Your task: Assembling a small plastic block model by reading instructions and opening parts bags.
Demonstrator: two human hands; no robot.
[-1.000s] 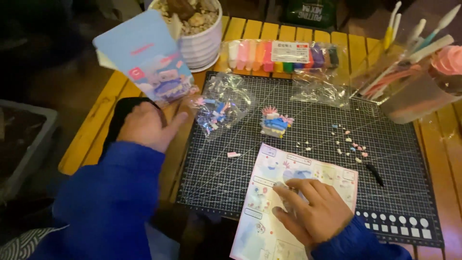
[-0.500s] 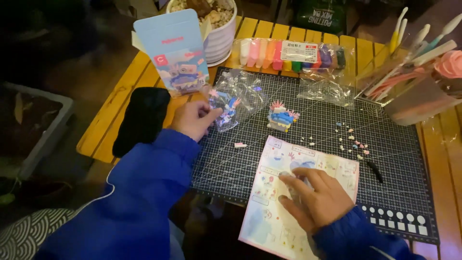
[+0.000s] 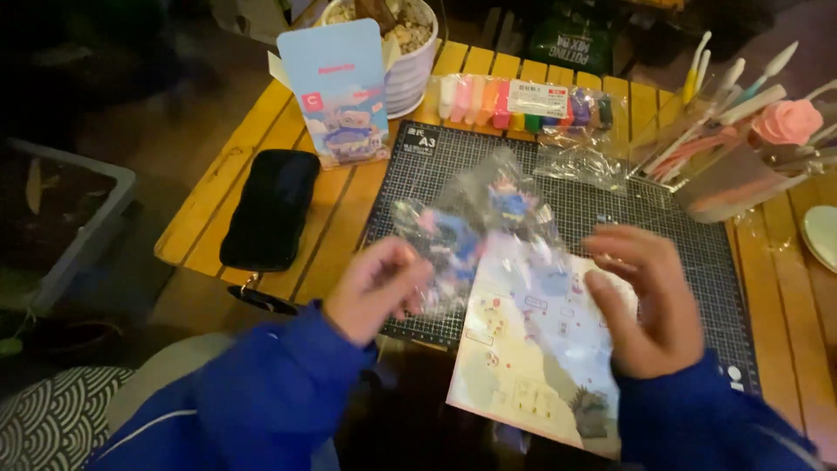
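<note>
Above the dark cutting mat [image 3: 645, 218] on the desk [image 3: 349, 205], the left hand [image 3: 377, 290] pinches a clear plastic bag [image 3: 475, 228]; the right hand [image 3: 647, 301], fingers [image 3: 623, 253] loosely spread, hovers just beside it over the instruction sheet [image 3: 532, 349].

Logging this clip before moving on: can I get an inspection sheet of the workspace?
Surface: slatted wooden table with gridded cutting mat.
Job's things: clear plastic bag of small parts, printed instruction sheet.
Clutter: blue card box, black case, clay strip pack, tool holder, white pot.
Grippers: left hand pinches the bag; right hand open beside it, motion-blurred.
Cables: nothing seen.
Surroundings: dim floor, grey bin.
</note>
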